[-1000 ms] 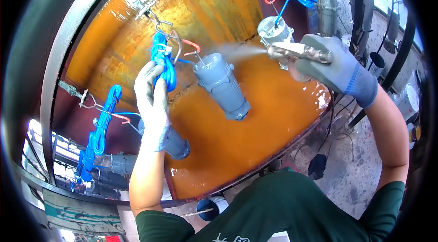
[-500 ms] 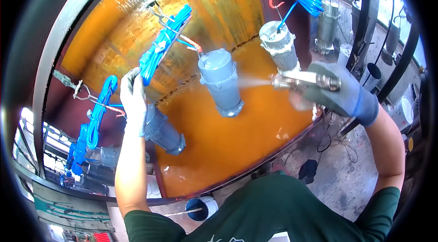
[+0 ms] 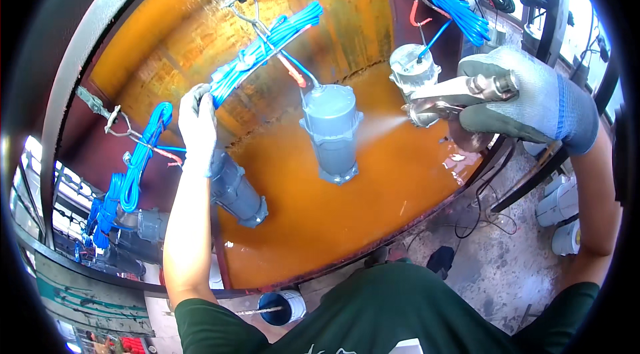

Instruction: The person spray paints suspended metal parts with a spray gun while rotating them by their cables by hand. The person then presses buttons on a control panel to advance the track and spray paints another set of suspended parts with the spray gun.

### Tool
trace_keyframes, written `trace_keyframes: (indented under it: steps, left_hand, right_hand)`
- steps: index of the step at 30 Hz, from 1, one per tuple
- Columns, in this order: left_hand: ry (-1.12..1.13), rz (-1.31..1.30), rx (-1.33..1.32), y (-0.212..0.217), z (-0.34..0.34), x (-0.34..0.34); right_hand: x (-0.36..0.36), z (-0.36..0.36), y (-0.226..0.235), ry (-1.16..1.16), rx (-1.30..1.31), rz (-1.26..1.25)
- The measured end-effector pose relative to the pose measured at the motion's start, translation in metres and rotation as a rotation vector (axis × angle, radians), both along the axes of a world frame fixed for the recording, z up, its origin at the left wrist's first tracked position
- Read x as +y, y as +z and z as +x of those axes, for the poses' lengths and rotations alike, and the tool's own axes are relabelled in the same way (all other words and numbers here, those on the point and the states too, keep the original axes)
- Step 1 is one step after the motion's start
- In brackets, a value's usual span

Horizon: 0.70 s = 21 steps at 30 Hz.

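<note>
My right hand [image 3: 527, 97], in a grey-white glove with a blue cuff, is wrapped round a metal spray gun [image 3: 460, 92]. A pale mist leaves its nozzle leftward and meets a wet grey cylindrical pump [image 3: 331, 129]. That pump hangs from a hook by its blue cable and an orange-red cord. My gloved left hand [image 3: 198, 121] is closed on the lower end of the coiled blue cable [image 3: 267, 42] above the pump. Just behind the left wrist hangs another grey pump [image 3: 237, 189], partly hidden. The fingers round the gun's handle are mostly out of sight.
An orange-stained booth [image 3: 300, 234] surrounds the hanging pumps. Another pump [image 3: 415, 69] hangs at the right under a blue coil [image 3: 457, 9]. More blue coils [image 3: 148, 154] hang at the left. A bucket with a stick [image 3: 283, 307] stands near my left elbow; hoses [image 3: 490, 204] trail at the right.
My right hand and the spray gun have moved right and slightly up. The blue cable coil tilts further right, and its pump sits a little right and lower. Mist still flows.
</note>
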<state>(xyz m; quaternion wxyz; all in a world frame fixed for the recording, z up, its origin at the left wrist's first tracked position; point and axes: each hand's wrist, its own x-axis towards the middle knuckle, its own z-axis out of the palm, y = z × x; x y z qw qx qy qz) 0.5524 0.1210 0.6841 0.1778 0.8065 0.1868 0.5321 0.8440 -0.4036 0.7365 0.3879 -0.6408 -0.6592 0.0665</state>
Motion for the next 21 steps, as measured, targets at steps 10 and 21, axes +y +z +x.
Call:
trace_keyframes:
  steps: [10, 21]
  left_hand:
    - [0.109, 0.198, 0.043, -0.001, 0.012, 0.021]
    - [0.011, 0.032, -0.041, -0.006, 0.031, 0.047]
  right_hand:
    - [0.065, -0.053, 0.059, -0.145, 0.04, -0.247]
    - [0.051, -0.015, 0.025, -0.15, 0.061, -0.152]
